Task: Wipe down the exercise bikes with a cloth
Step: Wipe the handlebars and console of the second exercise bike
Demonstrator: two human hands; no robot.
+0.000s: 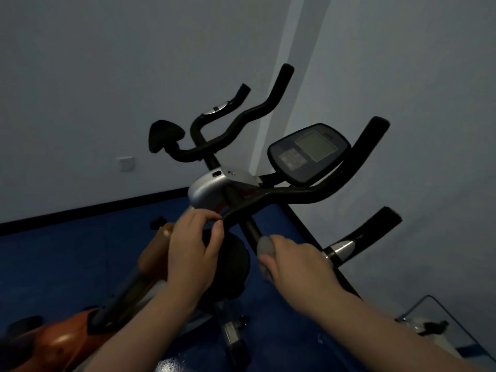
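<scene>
A: Counting bikes first: how many do you see?

B: Two. The near exercise bike (268, 200) has black handlebars and one console (308, 153) with a grey screen. A second bike (222, 135) stands behind it, closer to the wall (107, 76), with its own black handlebars and one round black pad on the left end.

A: And the hands?

B: Two bare hands, both low in view. The left hand (193, 253) has its fingers curled and its fingertips pinching the near end of the curved handlebar (281, 196). The right hand (298, 261) is clenched around one grey cloth (264, 249), and a bunched part of the cloth pokes out past the fingers.

A: Where is the cloth against the bike?

B: Pressed to the black post (251, 226) that runs down below the handlebars, just beside the left hand.

A: Anything else to count?

B: One silver housing (206, 190) sits under the handlebars, and one grip with a silver band (341, 248) sticks out to the right. One orange frame part (61, 342) lies at lower left over the blue floor (67, 259). One white socket (125, 162) is on the wall. At lower right is a pale object I cannot identify.
</scene>
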